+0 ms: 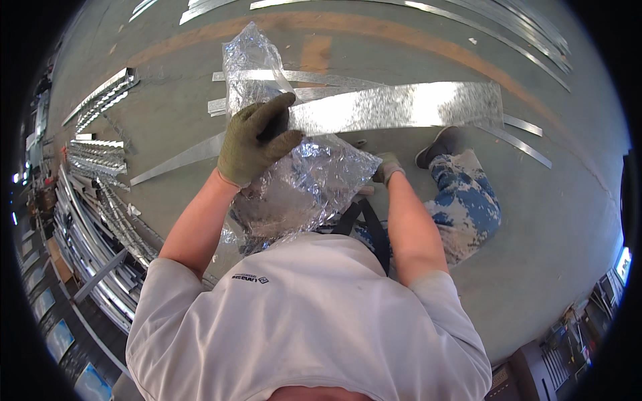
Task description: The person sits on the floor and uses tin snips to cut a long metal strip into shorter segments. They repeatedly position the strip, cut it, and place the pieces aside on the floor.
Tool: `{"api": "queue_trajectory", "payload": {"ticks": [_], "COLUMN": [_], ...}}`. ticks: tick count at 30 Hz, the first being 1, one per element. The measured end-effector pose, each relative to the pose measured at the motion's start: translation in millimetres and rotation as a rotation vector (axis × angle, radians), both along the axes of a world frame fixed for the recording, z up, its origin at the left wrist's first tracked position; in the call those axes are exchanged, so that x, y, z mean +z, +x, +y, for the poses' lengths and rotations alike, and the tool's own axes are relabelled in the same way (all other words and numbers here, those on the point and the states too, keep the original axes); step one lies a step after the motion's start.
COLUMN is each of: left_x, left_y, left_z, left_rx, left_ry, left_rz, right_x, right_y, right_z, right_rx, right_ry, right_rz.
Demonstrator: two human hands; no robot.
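My left hand [257, 139], in an olive work glove, grips the left end of a wide galvanised sheet-metal strip [401, 105] that reaches out to the right above the floor. A crumpled clear plastic sheet [304, 177] hangs around that end, rising above the glove and drooping below it. My right hand [386, 168], also gloved, is lower, closed on the plastic's right edge and partly hidden behind it. My white shirt fills the bottom of the view, and my leg in blue patterned trousers [461, 200] with a dark shoe stretches right.
Narrow metal strips [314, 79] lie on the grey concrete floor behind the held piece. Long metal profiles [100, 100] are stacked at left, with more bundles [93, 234] lower left. Further strips [508, 33] run along the top right. An orange painted line [374, 30] crosses the floor.
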State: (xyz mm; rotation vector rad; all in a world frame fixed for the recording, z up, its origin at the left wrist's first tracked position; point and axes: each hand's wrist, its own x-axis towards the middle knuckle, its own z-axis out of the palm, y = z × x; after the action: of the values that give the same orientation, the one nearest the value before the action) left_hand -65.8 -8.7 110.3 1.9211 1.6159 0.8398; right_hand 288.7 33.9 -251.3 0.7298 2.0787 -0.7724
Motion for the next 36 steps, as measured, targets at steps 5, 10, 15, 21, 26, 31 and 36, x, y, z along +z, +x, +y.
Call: {"api": "queue_trajectory", "payload": {"ticks": [5, 10, 15, 21, 26, 31, 36], "left_x": [-12.3, -10.1, -23.8, -21.3, -23.1, -21.9, -24.0], "left_y": [0.4, -7.1, -13.6, -0.4, -5.0, -3.8, 0.7], "left_z": [-10.7, 22.7, 34.9, 44.0, 52.8, 55.8, 51.6], "left_rx": [0.001, -0.075, -0.096, -0.055, -0.088, -0.096, -0.080], "left_ry": [-0.032, 0.134, 0.123, 0.124, 0.127, 0.112, 0.110], "left_rz": [0.072, 0.133, 0.106, 0.105, 0.103, 0.063, 0.085], "right_x": [-27.4, -66.4, -103.2, -130.8, -141.8, -154.0, -162.2], "right_y": [-83.3, -141.7, -174.7, -189.9, -186.6, -178.7, -165.4], "right_z": [18.3, 17.3, 17.1, 5.9, 2.5, -2.1, -6.2], "right_rx": [-0.360, -0.462, -0.536, -0.557, -0.723, -1.000, -1.566], "right_ry": [-0.121, -0.240, -0.264, -0.291, -0.331, -0.514, -0.793], "right_rz": [0.146, 0.118, -0.020, -0.112, -0.153, -0.160, -0.084]}}
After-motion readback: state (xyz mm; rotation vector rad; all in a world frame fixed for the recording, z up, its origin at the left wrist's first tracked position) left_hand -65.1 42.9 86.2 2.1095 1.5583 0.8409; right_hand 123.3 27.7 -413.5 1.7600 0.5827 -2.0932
